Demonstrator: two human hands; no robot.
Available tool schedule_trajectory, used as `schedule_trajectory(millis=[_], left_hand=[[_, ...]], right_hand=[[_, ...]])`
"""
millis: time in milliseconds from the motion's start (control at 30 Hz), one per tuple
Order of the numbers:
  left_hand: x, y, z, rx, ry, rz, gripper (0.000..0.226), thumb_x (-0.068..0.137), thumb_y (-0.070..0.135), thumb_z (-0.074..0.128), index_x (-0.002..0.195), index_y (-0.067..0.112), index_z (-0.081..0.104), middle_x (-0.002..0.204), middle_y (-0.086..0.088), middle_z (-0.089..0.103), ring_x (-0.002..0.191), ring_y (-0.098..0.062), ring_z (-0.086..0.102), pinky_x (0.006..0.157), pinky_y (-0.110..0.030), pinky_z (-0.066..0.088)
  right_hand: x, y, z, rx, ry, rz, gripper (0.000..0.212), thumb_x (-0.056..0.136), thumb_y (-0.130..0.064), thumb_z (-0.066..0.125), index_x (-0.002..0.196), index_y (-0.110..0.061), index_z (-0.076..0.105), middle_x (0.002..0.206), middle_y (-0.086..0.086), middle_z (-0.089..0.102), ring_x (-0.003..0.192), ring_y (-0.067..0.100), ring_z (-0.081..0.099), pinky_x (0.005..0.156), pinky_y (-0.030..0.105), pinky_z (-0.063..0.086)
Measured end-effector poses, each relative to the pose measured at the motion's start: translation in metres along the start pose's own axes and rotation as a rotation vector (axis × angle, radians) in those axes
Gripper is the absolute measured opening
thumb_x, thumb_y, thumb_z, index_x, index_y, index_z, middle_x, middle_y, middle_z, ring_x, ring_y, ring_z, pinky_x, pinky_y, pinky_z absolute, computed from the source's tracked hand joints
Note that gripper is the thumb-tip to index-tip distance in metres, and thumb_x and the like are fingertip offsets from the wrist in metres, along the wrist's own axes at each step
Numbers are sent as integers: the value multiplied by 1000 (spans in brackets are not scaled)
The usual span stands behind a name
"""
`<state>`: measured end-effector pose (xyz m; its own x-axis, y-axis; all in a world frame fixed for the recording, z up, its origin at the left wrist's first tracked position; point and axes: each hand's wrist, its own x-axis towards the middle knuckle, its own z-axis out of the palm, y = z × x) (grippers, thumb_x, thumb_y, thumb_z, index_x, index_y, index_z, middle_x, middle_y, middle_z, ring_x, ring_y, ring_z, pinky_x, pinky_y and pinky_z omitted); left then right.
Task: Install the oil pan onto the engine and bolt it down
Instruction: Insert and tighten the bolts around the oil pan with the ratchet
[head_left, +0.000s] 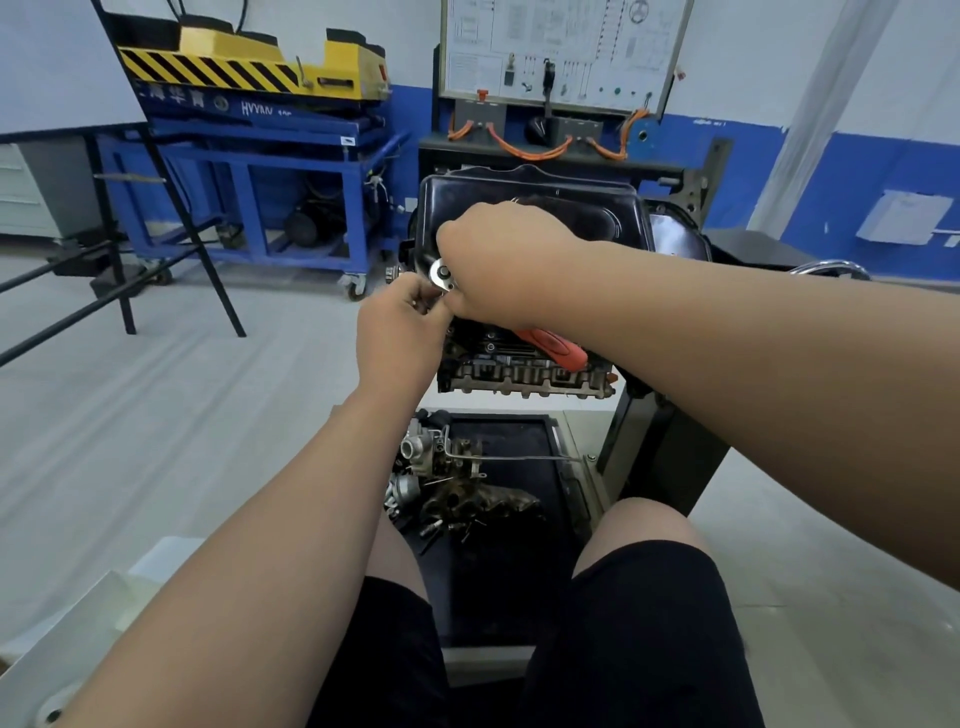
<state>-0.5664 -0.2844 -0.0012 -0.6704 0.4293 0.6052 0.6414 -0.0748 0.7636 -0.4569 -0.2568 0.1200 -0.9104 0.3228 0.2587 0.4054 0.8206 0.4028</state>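
Note:
A black oil pan (571, 208) sits on top of the upturned engine (519, 374) on its stand. A ratchet wrench with a silver head (441, 271) and an orange handle (556, 349) lies at the pan's near left corner. My right hand (498, 260) grips the ratchet just behind its head. My left hand (402, 332) pinches something small right under the head; what it holds is hidden by the fingers.
Below the engine a black tray (519, 519) holds loose engine parts (447, 478) and bolts. A blue cart (249, 171) with a yellow lift stands at the back left, a wiring board (561, 52) behind the engine. My knees are at the bottom.

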Motion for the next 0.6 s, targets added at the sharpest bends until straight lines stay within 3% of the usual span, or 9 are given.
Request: schedule_trajectory(millis=[200,400,600], left_hand=[[0,2,1,-10,-5,-36,31,78,27,69,56,34,48,50,11,44,47,2,42,46,-11,30],[1,3,0,-40,-25,-72,22,78,30,66,59,29,55,49,11,44,46,-2,39,45,-14,27],[0,6,-2,-72,-3,-79,29,78,28,63,53,31,47,45,21,45,45,-1,37,44,-13,26]], right_hand=[[2,3,4,5,5,-7,15,86,-26,58,85,-13,49,67,-3,34,64,20,43,44,27,22],[4,3,-1,-3,27,-6,34,85,-23,58,62,-17,34,63,-1,36,50,14,36,42,26,22],[4,-1,-8,-20,50,-12,31,85,-21,55,63,-17,33,63,-1,35,49,14,32,42,26,20]])
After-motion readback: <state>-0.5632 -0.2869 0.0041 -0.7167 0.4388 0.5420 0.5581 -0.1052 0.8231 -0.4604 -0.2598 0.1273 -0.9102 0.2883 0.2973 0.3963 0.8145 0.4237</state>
